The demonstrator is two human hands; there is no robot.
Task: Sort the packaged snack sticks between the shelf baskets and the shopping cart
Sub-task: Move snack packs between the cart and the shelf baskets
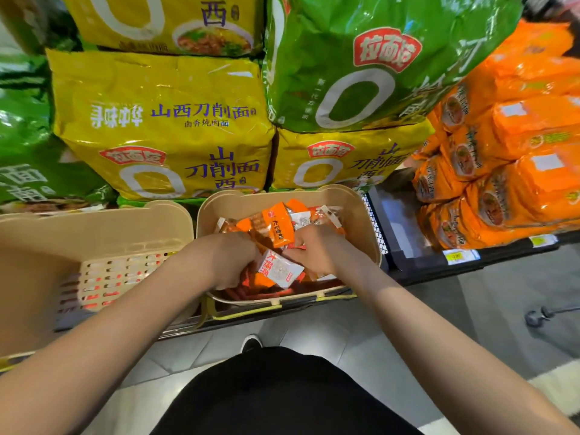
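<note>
both hands, left (230, 255) and right (317, 251), clutch orange-and-white packaged snack sticks (277, 271) inside beige plastic shelf basket (361, 215); gather bundle snug, lift straight up, avoid spilling loose packs.

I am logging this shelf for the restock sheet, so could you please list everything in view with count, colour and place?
snack stick packs: many, orange and white, piled in the right basket
right basket: one, beige, on the shelf edge at centre
left basket: one, beige, slotted, beside it at left
yellow noodle bags: three seen, stacked behind the baskets
green noodle bags: one large upper right, more at far left
orange noodle packs: many, stacked at right
price tags: two, yellow-white, on the right shelf rail
shoe: one, dark, on the grey floor
left hand: grip on packs in the right basket
right hand: grip on packs beside it
</note>
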